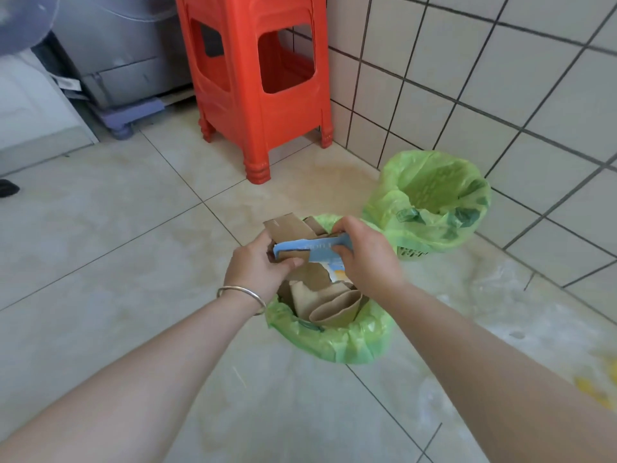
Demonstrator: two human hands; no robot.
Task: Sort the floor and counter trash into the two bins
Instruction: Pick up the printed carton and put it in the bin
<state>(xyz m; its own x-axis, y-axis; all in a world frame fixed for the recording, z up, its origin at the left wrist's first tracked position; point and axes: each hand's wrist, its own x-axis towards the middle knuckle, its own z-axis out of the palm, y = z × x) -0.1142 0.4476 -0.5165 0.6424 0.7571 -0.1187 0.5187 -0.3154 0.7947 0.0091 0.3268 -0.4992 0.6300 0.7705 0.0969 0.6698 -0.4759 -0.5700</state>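
Both hands hold a flattened blue box [309, 250] directly above the near bin [334, 345], which is lined with a green bag and already crowded with brown cardboard [329, 302]. The left hand [262, 262] pinches the box's 9 o'clock end with curled fingers and thumb; the right hand [365, 252] wraps its 3 o'clock end. The box's long axis runs 9 to 3 o'clock, across the bin's mouth, so it probably has to be tipped or folded to slide down among the cardboard. Neither hand is clearly nearer; each holds one end. The far bin [430, 198] sits at about 1 o'clock from the hands, beside the tiled wall, apparently holding nothing but its bag. A red stool [263, 78] stands at 12 o'clock.
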